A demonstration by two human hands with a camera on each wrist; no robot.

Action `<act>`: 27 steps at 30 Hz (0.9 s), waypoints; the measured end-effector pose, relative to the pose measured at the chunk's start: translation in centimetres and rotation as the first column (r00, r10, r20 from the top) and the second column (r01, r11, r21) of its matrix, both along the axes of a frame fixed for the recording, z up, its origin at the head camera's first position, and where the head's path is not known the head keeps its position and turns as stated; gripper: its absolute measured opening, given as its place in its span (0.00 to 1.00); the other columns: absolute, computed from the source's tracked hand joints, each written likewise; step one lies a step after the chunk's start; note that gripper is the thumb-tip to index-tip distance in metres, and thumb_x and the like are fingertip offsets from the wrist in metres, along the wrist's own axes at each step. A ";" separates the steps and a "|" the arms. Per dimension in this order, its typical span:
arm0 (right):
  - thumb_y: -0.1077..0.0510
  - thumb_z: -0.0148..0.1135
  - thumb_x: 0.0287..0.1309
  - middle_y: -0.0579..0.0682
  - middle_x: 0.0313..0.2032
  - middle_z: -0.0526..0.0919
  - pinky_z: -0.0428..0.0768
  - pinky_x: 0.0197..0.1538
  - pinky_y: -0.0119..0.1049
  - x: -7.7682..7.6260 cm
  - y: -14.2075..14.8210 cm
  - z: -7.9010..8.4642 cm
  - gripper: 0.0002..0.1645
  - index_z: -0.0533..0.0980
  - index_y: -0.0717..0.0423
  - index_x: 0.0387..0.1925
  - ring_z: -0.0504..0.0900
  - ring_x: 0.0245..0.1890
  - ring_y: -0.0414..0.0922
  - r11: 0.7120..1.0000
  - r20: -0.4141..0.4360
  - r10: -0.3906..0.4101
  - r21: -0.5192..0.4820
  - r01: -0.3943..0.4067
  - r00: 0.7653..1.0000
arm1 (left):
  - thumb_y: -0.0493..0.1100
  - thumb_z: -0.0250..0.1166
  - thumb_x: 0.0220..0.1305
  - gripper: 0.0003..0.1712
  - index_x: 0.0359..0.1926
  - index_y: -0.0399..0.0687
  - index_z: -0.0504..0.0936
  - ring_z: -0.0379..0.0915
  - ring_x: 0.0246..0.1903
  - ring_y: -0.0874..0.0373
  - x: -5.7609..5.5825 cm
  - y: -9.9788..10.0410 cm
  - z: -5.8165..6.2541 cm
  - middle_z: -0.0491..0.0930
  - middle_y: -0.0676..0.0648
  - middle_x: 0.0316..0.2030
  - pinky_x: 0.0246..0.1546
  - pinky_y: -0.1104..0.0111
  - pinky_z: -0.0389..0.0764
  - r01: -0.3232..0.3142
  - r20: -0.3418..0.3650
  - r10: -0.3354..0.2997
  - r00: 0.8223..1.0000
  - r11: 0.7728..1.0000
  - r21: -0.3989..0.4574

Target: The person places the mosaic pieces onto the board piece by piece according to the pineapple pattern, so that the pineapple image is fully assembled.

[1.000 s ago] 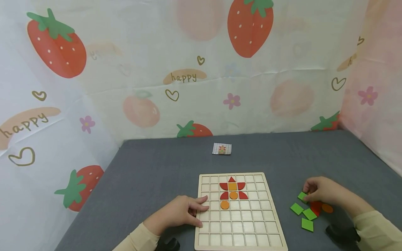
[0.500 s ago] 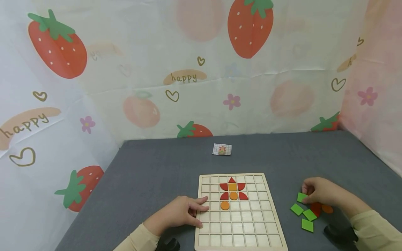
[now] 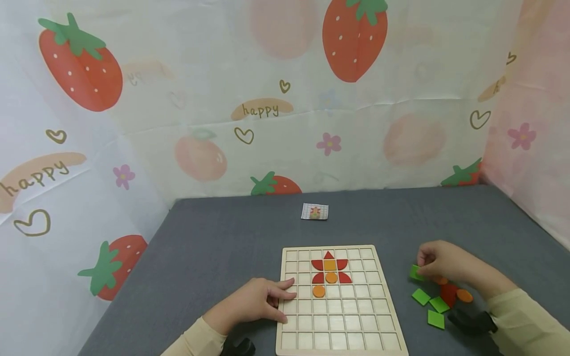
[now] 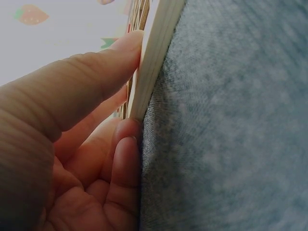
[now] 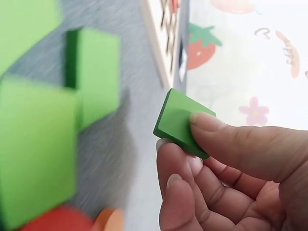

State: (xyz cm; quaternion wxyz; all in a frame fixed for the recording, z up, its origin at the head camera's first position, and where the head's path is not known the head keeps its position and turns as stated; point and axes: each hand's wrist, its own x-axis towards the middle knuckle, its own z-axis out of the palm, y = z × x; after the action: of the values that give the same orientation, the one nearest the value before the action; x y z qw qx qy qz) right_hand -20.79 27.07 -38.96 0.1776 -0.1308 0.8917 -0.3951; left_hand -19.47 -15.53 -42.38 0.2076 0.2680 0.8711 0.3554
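Note:
A wooden grid board (image 3: 344, 326) lies on the table, bearing red and orange tiles: a red triangle (image 3: 328, 255), an orange square (image 3: 330, 265), curved red pieces (image 3: 318, 265) and orange discs (image 3: 318, 291). My left hand (image 3: 258, 300) rests at its left edge, thumb and forefingers spread over the rim (image 4: 153, 57); lower fingers touch its side. To the right of the board, my right hand (image 3: 447, 262) pinches a green square tile (image 5: 180, 118) between thumb and fingers, lifted off the table in the right wrist view.
Below the right hand lie several green square tiles (image 3: 436, 319), red pieces (image 3: 449, 294) and orange discs (image 3: 464, 296). A small pattern card (image 3: 314, 211) sits behind the board on the grey tablecloth (image 3: 222, 237). A strawberry-printed curtain (image 3: 285, 148) closes off the back and sides.
The right hand has moved left and away from the pile with the green tile in its fingers, uncovering an orange disc. The left hand and board have stayed put.

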 end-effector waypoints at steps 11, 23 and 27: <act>0.63 0.61 0.54 0.48 0.19 0.72 0.70 0.26 0.40 -0.8 -5.0 0.9 0.07 0.71 0.61 0.27 0.68 0.19 0.43 0.995 -0.049 0.073 -0.068 -0.076 0.996 | 0.48 0.74 0.41 0.30 0.51 0.55 0.80 0.67 0.28 0.68 0.1 0.1 0.1 0.69 0.55 0.59 0.27 0.76 0.67 -0.005 -0.007 0.005 1.000 1.000 -0.001; 0.65 0.61 0.54 0.49 0.24 0.76 0.73 0.29 0.42 -1.1 -11.0 -0.1 0.04 0.73 0.58 0.26 0.73 0.24 0.46 0.985 -0.098 0.141 -0.083 -0.149 0.985 | 0.47 0.75 0.41 0.31 0.51 0.55 0.80 0.68 0.31 0.69 0.1 0.1 0.1 0.69 0.55 0.59 0.27 0.76 0.66 -0.013 0.002 0.013 1.000 1.000 -0.002; 0.66 0.63 0.51 0.46 0.23 0.75 0.73 0.28 0.37 -1.2 -12.7 -0.8 0.07 0.74 0.55 0.24 0.72 0.23 0.43 0.986 -0.132 0.158 -0.039 -0.164 0.979 | 0.47 0.75 0.41 0.30 0.51 0.54 0.80 0.68 0.31 0.69 0.2 0.1 0.3 0.69 0.54 0.59 0.27 0.75 0.66 -0.010 0.005 0.010 1.000 1.000 0.003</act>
State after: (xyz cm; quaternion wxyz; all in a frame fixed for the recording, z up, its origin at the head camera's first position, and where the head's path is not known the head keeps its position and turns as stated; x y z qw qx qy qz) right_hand -21.95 14.36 -39.77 0.1479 -0.2321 0.8776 -0.3925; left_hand -19.31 -15.39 -42.10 0.2075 0.2629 0.8714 0.3584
